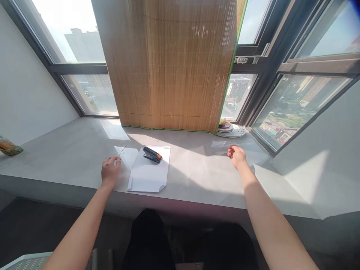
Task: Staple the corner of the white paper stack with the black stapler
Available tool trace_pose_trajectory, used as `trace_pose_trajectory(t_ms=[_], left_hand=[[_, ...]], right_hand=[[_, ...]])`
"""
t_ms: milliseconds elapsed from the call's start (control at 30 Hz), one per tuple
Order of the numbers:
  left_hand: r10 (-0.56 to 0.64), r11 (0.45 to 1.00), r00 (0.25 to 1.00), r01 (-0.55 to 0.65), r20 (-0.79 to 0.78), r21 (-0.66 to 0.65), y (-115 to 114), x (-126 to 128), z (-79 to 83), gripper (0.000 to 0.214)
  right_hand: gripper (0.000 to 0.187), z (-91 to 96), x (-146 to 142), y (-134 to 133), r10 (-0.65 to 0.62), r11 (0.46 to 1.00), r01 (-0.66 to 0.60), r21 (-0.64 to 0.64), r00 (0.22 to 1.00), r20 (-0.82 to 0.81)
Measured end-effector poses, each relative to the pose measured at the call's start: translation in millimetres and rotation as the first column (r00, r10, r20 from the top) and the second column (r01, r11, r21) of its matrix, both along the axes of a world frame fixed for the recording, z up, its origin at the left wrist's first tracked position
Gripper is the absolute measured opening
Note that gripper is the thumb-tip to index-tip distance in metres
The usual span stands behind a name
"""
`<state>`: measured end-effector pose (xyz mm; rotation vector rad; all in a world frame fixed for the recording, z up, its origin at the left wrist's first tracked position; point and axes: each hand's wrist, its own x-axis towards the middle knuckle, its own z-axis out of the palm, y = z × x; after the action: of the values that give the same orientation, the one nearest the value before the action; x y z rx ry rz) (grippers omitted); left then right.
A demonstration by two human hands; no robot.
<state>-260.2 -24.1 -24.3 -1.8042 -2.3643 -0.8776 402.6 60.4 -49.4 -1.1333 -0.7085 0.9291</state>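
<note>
The left hand (110,170) rests on the bench (197,168) just beside the paper sheets (149,173), fingers loosely curled and empty; the right hand (237,155) sits well apart, likewise empty; the stapler (152,154) lies on the sheets' far end; best to square the edges and pin the stack flat first.

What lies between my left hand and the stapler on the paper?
Nothing visible blocks it. The left hand rests on the ledge just left of the paper sheets; the stapler sits on their upper part, with only bare paper between.
</note>
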Motion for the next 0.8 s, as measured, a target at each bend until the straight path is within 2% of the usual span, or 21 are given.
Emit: trace_pose_trajectory(t_ms=[67, 133, 167, 233, 333, 467, 633, 800], left_hand=[[-0.196, 0.98, 0.981, 0.196, -0.007, -0.026, -3, 13, -2.5, 0.056], [-0.429, 0.895, 0.902, 0.417, -0.053, -0.158, -6, 25, -6.3, 0.062], [-0.494, 0.853, 0.866, 0.465, -0.08, -0.236, -7, 30, -8.1, 0.065], [-0.524, 0.817, 0.842, 0.454, -0.13, -0.356, -8, 36, -10.6, 0.07], [-0.505, 0.814, 0.842, 0.393, -0.187, -0.429, -7, 39, -10.7, 0.074], [-0.508, 0.803, 0.834, 0.368, -0.216, -0.468, -8, 40, -5.3, 0.074], [-0.553, 0.764, 0.808, 0.394, -0.203, -0.511, -14, 45, 4.4, 0.073], [-0.543, 0.778, 0.807, 0.378, -0.233, -0.502, -20, 75, 8.0, 0.073]], right_hand=[[0.026, -0.9, 0, 2, 0.005, 1.0, -0.005, -0.004, 1.0, 0.011], [0.027, -2.8, 0, 3, 0.007, 1.0, -0.006, -0.009, 1.0, 0.026], [0.027, -3.9, 0, 4, 0.005, 1.0, -0.005, -0.012, 0.999, 0.033], [0.026, -6.3, 0, 6, 0.001, 1.0, 0.0, -0.02, 0.999, 0.047], [0.026, -9.5, 1, 8, 0.0, 0.999, 0.003, -0.034, 0.997, 0.074], [0.023, -12.1, 1, 8, 0.015, 0.999, -0.009, -0.048, 0.993, 0.119], [0.021, -10.0, 0, 6, 0.044, 0.997, -0.031, -0.076, 0.982, 0.183], [0.024, -5.5, -3, 3, 0.08, 0.992, -0.052, -0.111, 0.963, 0.258]])
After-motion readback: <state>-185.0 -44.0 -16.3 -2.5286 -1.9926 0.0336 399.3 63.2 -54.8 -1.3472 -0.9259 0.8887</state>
